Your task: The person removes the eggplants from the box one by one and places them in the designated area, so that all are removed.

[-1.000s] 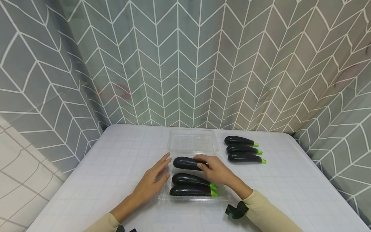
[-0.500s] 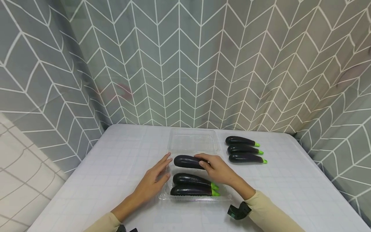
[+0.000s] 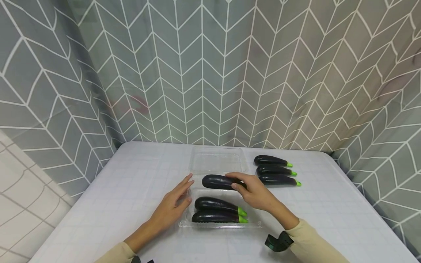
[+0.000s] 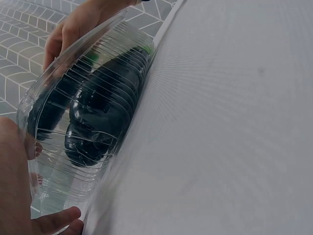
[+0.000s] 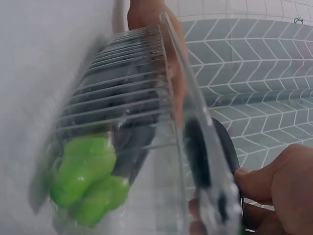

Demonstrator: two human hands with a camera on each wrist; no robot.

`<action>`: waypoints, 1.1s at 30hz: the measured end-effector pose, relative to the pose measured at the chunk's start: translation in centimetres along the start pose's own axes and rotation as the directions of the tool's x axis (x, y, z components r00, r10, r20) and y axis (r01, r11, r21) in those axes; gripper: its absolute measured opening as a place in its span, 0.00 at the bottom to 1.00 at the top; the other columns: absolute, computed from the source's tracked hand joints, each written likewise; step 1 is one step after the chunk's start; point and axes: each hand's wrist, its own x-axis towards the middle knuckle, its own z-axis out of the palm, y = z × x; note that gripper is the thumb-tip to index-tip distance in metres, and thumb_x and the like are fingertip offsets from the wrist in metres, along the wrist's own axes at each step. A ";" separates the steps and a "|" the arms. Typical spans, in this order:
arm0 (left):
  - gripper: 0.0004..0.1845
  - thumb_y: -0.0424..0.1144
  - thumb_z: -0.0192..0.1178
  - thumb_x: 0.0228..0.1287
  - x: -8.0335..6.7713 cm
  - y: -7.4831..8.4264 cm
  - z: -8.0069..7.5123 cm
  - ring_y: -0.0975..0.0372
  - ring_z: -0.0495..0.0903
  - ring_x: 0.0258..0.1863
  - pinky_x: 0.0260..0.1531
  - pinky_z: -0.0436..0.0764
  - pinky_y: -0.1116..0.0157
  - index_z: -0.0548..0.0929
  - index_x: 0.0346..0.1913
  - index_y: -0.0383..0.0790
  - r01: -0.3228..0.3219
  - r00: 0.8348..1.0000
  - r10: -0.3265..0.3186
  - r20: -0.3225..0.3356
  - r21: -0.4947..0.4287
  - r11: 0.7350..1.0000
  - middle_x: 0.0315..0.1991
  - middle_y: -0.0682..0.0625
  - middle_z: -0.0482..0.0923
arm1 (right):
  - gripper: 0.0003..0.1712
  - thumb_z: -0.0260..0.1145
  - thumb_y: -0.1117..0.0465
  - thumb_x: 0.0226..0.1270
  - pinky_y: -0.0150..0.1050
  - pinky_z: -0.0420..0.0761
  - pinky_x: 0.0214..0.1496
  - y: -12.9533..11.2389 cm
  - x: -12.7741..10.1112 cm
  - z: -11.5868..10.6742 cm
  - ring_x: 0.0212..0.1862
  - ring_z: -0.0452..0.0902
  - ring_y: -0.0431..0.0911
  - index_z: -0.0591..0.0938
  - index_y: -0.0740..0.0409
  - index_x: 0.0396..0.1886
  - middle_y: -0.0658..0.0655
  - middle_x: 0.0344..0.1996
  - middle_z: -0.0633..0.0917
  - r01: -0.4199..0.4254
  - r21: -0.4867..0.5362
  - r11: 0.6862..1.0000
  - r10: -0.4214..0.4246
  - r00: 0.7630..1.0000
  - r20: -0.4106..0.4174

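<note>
The right hand [image 3: 254,191] is curling its fingers and thumb around a dark purple eggplant [image 3: 218,181], gripping it near the stem end and carrying it just above the far part of the clear plastic clamshell tray [image 3: 221,223]; the grip near one end is leaving the long body free. The left hand [image 3: 172,204] is lying flat with straight fingers against the tray's left wall, grasping nothing, apparently bracing the light container so that it is not sliding. Inside the tray, two more eggplants [image 3: 217,210] are lying side by side in its near half, green stems pointing right, leaving the far strip open. The tray's open lid [image 3: 217,160] is lying flat behind it. To the right of the tray, three further eggplants [image 3: 274,170] are waiting in a neat row on the white table [image 3: 131,175], stems also turned right.
</note>
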 end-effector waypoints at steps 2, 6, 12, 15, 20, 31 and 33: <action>0.27 0.35 0.55 0.67 0.0 0.0 0.0 0.54 0.58 0.67 0.58 0.69 0.63 0.64 0.68 0.43 -0.001 1.000 0.001 -0.002 0.005 1.000 0.71 0.45 0.54 | 0.19 0.59 0.66 0.67 0.42 0.77 0.52 0.0 -0.2 -0.3 0.50 0.75 0.40 0.76 0.58 0.58 0.49 0.54 0.78 -0.001 -0.006 1.000 0.001 1.000 -0.008; 0.27 0.34 0.56 0.67 0.0 0.0 0.0 0.54 0.58 0.67 0.58 0.68 0.64 0.64 0.68 0.43 0.001 1.000 -0.001 -0.003 0.004 1.000 0.70 0.44 0.54 | 0.19 0.60 0.64 0.67 0.41 0.78 0.51 0.0 -0.7 -0.8 0.49 0.75 0.39 0.76 0.57 0.58 0.47 0.54 0.78 -0.006 -0.017 1.000 0.006 1.000 -0.012; 0.27 0.36 0.55 0.67 -0.1 0.0 0.0 0.54 0.58 0.67 0.58 0.69 0.64 0.64 0.68 0.43 0.014 1.000 -0.014 0.005 -0.001 1.000 0.71 0.46 0.54 | 0.18 0.61 0.63 0.66 0.40 0.78 0.47 0.2 -1.4 -1.6 0.44 0.75 0.37 0.77 0.52 0.56 0.44 0.53 0.79 -0.024 -0.035 0.999 0.023 0.999 -0.025; 0.27 0.36 0.55 0.67 -0.1 0.0 0.0 0.54 0.58 0.67 0.57 0.69 0.63 0.64 0.68 0.44 0.015 1.000 -0.015 0.003 0.004 1.000 0.71 0.46 0.54 | 0.19 0.62 0.64 0.65 0.43 0.78 0.49 0.4 -1.8 -2.0 0.49 0.75 0.39 0.78 0.54 0.56 0.46 0.52 0.79 -0.011 -0.043 0.999 0.010 0.999 -0.043; 0.28 0.36 0.56 0.67 -0.1 0.1 0.0 0.56 0.57 0.67 0.57 0.70 0.63 0.64 0.69 0.45 0.033 0.999 -0.032 0.006 -0.006 0.999 0.71 0.49 0.52 | 0.19 0.63 0.65 0.65 0.46 0.78 0.50 0.7 -2.3 -2.7 0.52 0.74 0.40 0.78 0.55 0.55 0.46 0.52 0.80 -0.005 -0.046 0.999 0.002 0.998 -0.065; 0.28 0.30 0.57 0.64 0.0 0.0 0.1 0.52 0.59 0.66 0.55 0.72 0.59 0.65 0.67 0.39 0.008 1.000 -0.008 -0.007 -0.011 1.000 0.70 0.44 0.54 | 0.19 0.64 0.64 0.64 0.44 0.77 0.52 1.5 -3.5 -4.0 0.55 0.73 0.40 0.78 0.52 0.55 0.44 0.51 0.79 -0.029 -0.052 0.998 0.025 0.997 -0.074; 0.28 0.31 0.58 0.64 0.0 0.0 0.1 0.52 0.59 0.66 0.56 0.72 0.59 0.65 0.67 0.39 0.006 1.000 -0.006 -0.011 -0.012 1.000 0.70 0.45 0.54 | 0.19 0.64 0.64 0.64 0.45 0.77 0.52 1.6 -3.7 -4.2 0.55 0.73 0.41 0.78 0.52 0.55 0.44 0.51 0.79 -0.043 -0.057 0.997 0.038 0.996 -0.081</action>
